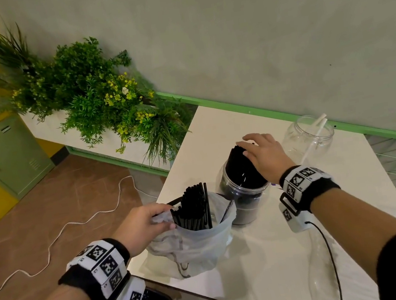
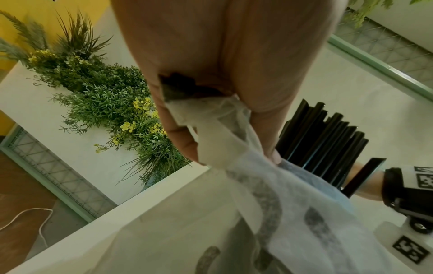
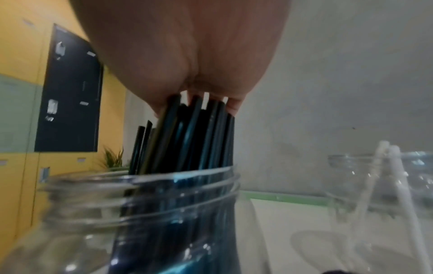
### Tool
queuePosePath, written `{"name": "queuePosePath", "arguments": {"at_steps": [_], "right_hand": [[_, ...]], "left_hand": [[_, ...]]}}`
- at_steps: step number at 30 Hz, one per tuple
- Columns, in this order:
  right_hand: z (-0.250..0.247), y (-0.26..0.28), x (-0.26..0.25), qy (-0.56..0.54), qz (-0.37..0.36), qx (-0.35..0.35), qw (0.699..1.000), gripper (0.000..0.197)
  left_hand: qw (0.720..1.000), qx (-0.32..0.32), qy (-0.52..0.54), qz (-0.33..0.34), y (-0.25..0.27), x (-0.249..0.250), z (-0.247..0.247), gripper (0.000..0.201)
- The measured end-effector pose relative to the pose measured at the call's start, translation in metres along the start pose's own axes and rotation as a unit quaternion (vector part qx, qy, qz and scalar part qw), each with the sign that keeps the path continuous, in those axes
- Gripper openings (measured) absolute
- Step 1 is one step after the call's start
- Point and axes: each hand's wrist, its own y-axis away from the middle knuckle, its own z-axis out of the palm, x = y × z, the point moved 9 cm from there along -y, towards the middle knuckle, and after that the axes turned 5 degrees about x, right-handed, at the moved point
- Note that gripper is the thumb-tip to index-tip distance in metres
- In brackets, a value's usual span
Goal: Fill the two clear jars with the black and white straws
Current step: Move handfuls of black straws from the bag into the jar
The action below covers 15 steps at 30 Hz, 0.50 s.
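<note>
A green locker (image 1: 10, 157) and a planter of green foliage (image 1: 91, 99) are seen at the far left, with a white cord (image 1: 58, 237) trailing over the brown floor. The left hand (image 1: 142, 229) is closed on the rim of a translucent white bag (image 1: 193, 248); in the left wrist view the fabric (image 2: 218, 140) is seen pinched between thumb and fingers. The bag stands at the left edge of the white surface (image 1: 271, 254), and a cluster of black straws (image 1: 195, 209) is held upright inside it. Just to the right, touching the bag, a clear jar (image 1: 245, 201) is packed with a bundle of black straws (image 1: 243, 166) leaning left. The right hand (image 1: 264, 155) is laid over the bundle's top ends, its fingers curled around them; the straw tips (image 3: 187, 129) are seen against the palm in the right wrist view. Further right, near the wall, a 2nd clear jar (image 1: 306, 141) is seen with 2 white straws (image 1: 317, 132) leaning in it.
</note>
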Motion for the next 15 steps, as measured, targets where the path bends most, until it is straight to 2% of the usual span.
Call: {"name": "queuePosePath", "arguments": {"at_steps": [3, 5, 7, 10, 12, 15], "right_hand": [[-0.025, 0.016, 0.003, -0.092, 0.039, 0.094, 0.99, 0.039], [-0.04, 0.035, 0.003, -0.113, 0.035, 0.141, 0.983, 0.047], [-0.036, 0.053, -0.001, -0.071, 0.004, 0.124, 0.99, 0.054], [-0.009, 0.065, 0.001, 0.022, -0.039, 0.047, 0.998, 0.065], [-0.003, 0.053, 0.008, 0.035, -0.017, 0.026, 0.999, 0.07], [-0.008, 0.024, 0.017, 0.028, 0.056, 0.033, 0.997, 0.072]], "left_hand": [[1.0, 0.004, -0.001, -0.004, 0.001, -0.001, -0.002, 0.036], [1.0, 0.005, 0.003, -0.002, 0.002, -0.002, -0.003, 0.049], [1.0, 0.003, 0.002, 0.0, 0.003, -0.003, -0.003, 0.054], [1.0, 0.0, 0.0, -0.011, 0.002, -0.007, -0.001, 0.034], [1.0, -0.001, -0.012, -0.026, 0.0, -0.01, 0.001, 0.024], [0.999, -0.002, -0.018, -0.035, -0.003, -0.013, 0.003, 0.03]]}}
